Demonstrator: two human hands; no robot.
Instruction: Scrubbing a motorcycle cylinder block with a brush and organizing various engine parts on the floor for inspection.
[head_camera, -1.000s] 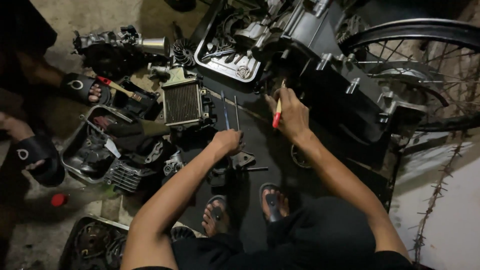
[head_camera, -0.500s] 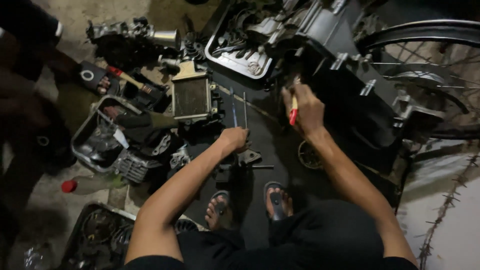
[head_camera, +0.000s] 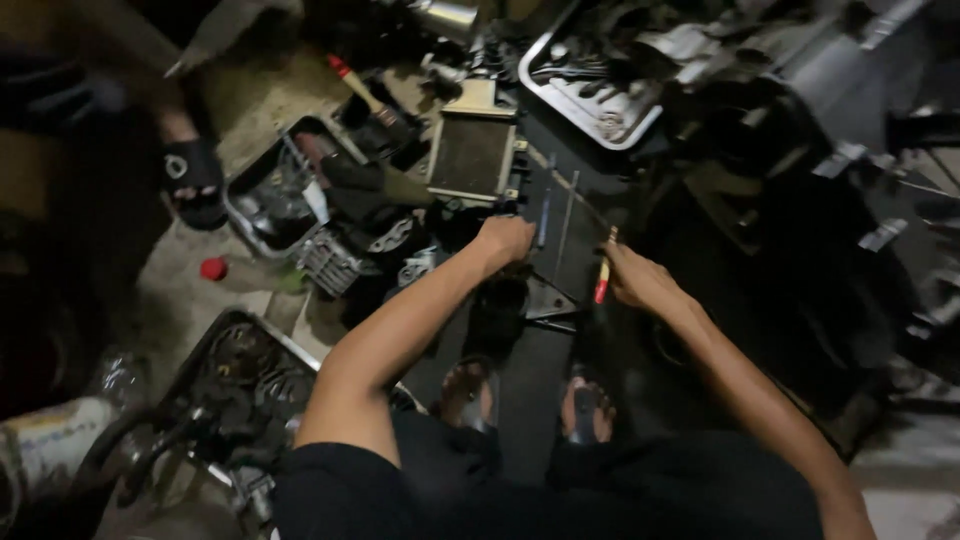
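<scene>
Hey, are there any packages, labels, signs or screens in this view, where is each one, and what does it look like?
Plastic bottle: lying at the bottom left edge, with a pale wrap-around label bearing a yellow band.
Sandal: upper left on another person's foot, black with a small round white emblem.
No screens or signs show. The right hand holds a red-handled tool that shows no label.
</scene>
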